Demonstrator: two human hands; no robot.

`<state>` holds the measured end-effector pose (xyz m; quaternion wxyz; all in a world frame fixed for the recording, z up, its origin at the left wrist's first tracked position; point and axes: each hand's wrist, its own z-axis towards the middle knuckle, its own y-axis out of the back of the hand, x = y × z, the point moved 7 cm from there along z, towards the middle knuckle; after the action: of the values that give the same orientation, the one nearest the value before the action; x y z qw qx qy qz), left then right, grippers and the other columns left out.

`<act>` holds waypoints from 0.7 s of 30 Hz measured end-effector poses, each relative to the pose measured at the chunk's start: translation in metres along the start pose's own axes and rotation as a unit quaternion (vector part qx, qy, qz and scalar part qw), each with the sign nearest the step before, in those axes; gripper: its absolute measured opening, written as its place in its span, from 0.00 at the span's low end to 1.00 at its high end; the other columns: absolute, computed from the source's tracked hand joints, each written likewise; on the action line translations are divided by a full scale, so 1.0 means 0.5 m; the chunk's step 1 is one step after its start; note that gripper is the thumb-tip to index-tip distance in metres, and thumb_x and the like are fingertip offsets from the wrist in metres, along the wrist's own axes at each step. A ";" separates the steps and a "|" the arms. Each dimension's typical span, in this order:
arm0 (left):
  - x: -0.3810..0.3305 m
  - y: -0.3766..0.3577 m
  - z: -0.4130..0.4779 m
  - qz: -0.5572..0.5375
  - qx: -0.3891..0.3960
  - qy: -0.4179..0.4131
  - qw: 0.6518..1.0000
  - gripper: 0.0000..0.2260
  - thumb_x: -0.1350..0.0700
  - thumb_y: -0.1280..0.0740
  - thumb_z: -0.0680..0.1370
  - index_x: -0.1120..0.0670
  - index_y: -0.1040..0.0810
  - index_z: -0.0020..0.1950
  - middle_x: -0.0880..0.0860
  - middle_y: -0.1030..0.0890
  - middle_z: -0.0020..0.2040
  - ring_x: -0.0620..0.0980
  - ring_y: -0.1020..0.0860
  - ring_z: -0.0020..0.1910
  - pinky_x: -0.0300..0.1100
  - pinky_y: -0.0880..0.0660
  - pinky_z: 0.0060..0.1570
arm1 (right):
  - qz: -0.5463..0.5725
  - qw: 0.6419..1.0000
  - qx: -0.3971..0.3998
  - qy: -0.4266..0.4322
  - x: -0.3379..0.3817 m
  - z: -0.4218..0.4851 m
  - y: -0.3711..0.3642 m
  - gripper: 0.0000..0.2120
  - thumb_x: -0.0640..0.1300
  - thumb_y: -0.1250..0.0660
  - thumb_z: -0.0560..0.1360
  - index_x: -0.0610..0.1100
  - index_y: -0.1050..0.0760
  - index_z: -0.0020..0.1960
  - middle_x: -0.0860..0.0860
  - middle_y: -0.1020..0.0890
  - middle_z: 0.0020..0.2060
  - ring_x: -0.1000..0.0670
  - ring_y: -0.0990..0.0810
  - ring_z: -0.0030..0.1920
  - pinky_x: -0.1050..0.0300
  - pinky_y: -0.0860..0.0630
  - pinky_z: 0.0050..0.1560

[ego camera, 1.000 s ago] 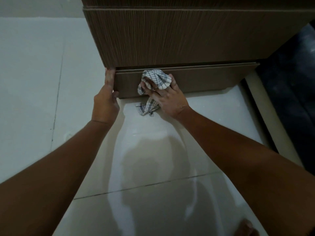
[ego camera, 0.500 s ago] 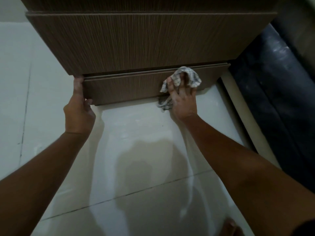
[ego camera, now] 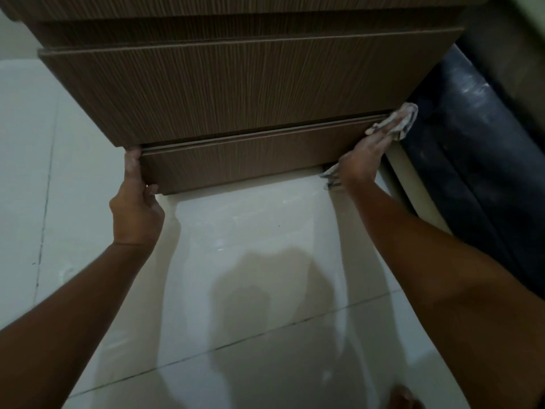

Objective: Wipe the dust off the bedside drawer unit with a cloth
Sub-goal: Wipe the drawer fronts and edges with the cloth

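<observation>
two hands on unmarked drawer unit (ego camera: 236, 93), left hand (ego camera: 136, 202) grip clasping edge, right hand (ego camera: 361, 160) pressing cloth (ego camera: 404, 121)

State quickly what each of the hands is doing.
Left hand: gripping the left end of the bottom drawer.
Right hand: pressing the cloth on the drawer's right end.

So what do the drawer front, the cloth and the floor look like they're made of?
Bottom drawer front: seemingly wood-grain laminate or veneer, matte, with fine straight brown streaks.
Cloth: woven fabric, probably cotton, crumpled and limp under the right hand.
Floor: likely glazed tile, pale and glossy, with grout lines and reflections.
</observation>
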<state>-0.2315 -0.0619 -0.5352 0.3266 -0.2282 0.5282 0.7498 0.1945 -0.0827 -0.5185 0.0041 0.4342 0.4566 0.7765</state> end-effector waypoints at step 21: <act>-0.162 0.002 -0.054 -0.248 0.125 0.164 0.947 0.10 0.56 0.26 0.77 0.56 0.15 0.58 0.50 0.13 0.50 0.40 0.16 0.46 0.43 0.18 0.51 | 0.188 0.874 0.447 -0.020 0.315 -0.179 0.041 0.08 0.47 0.31 0.78 0.45 0.18 0.55 0.47 0.13 0.47 0.48 0.14 0.49 0.49 0.18 0.53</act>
<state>-0.1772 -0.1079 -0.4883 0.4368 -0.4288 0.5910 0.5254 0.0437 -0.0944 -0.4167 -0.3274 0.4826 0.6647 0.4670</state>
